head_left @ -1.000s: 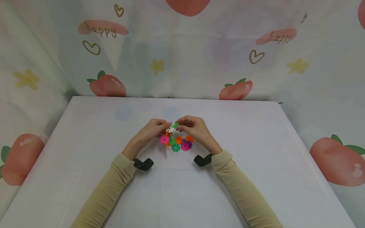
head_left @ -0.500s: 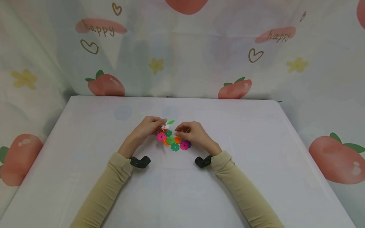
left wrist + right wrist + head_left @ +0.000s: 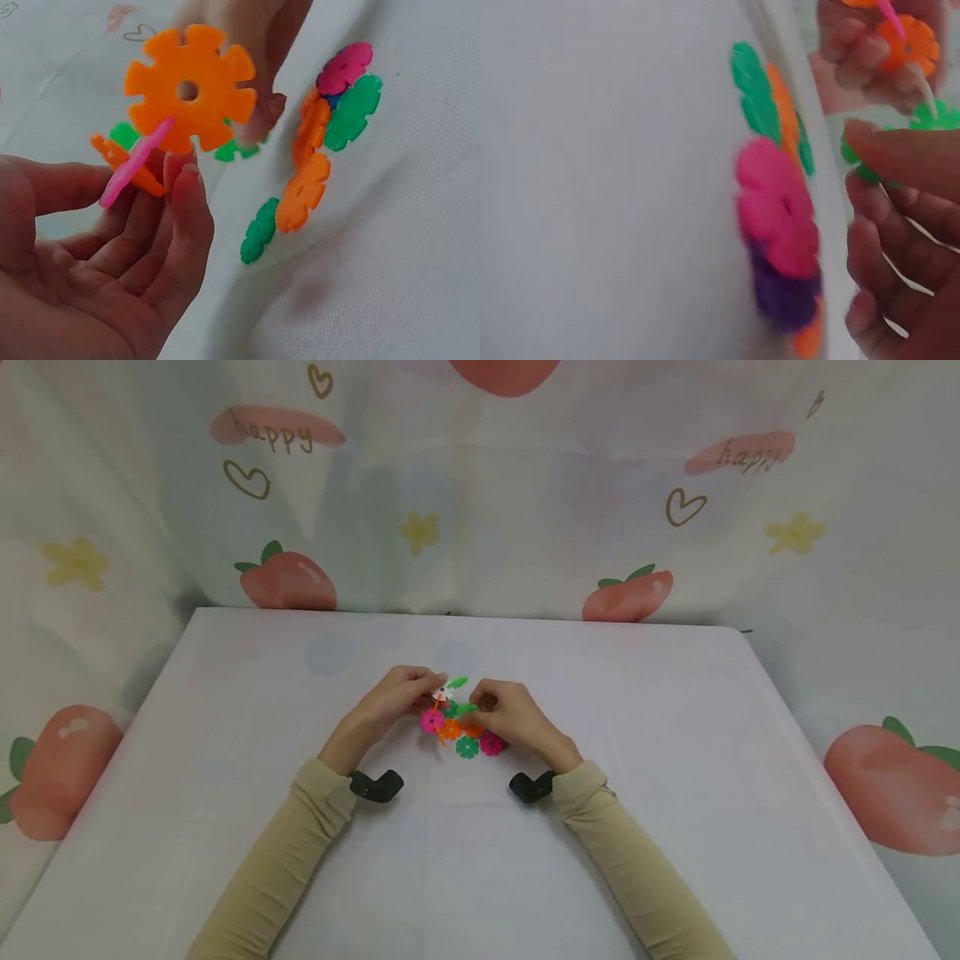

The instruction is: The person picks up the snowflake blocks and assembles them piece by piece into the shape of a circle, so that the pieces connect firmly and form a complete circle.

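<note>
My left hand (image 3: 401, 693) pinches a cluster of joined notched plastic flower discs. In the left wrist view an orange disc (image 3: 159, 84) faces the camera, with a pink disc (image 3: 129, 171) edge-on below it. A white disc (image 3: 442, 692) and a bright green disc (image 3: 458, 682) top the cluster in the head view. My right hand (image 3: 513, 710) pinches a separate bright green disc (image 3: 856, 156) between thumb and fingers, close to the cluster. Both hands are above the table. Fingers hide part of the cluster.
Loose discs lie on the white table (image 3: 660, 735) just below the hands: dark green (image 3: 467, 747), pink (image 3: 492, 743), orange (image 3: 304, 193) and purple (image 3: 786, 296), some overlapping. A printed curtain (image 3: 517, 527) stands behind the table's far edge.
My right hand has left the top of the cluster, gone down to the loose discs and picked up a bright green one. My left hand keeps its hold on the cluster.
</note>
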`<state>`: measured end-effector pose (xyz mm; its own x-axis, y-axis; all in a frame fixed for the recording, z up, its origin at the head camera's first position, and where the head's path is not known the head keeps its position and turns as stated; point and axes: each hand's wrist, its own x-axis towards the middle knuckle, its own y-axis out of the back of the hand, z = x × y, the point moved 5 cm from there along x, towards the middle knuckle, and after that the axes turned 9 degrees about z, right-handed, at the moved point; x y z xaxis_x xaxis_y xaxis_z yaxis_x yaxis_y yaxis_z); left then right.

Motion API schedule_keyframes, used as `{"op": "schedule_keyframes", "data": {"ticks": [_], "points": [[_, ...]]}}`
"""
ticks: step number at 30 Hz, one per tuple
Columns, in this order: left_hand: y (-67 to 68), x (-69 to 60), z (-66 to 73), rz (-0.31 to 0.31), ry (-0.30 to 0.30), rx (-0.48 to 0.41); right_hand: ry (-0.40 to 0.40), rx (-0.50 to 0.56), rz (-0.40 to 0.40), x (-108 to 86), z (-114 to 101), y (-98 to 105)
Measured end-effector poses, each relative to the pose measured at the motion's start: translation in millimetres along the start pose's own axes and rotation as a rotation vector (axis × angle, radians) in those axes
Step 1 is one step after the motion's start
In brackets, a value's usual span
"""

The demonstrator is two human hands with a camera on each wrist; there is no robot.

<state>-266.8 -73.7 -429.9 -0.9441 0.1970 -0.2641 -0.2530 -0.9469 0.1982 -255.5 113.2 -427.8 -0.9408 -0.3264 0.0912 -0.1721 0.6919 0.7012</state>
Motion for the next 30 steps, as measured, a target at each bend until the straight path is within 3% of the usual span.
{"op": "schedule_keyframes", "data": {"ticks": [5,9,16,30], "points": [[-1.6,1.1,-0.1,-0.001,0.007,0.005,-0.041,0.147,0.11,-0.7,5.0,21.5],[-3.9,2.2,-1.2,-0.007,0.015,-0.001,-0.069,0.244,0.128,-0.6,9.8,29.3],[-8.2,0.9,-1.9,-0.019,0.017,-0.005,-0.092,0.277,0.071,1.7,14.7,25.3],[-14.6,2.0,-2.9,-0.016,-0.012,0.03,-0.144,0.324,0.109,-2.3,14.6,23.2]]}}
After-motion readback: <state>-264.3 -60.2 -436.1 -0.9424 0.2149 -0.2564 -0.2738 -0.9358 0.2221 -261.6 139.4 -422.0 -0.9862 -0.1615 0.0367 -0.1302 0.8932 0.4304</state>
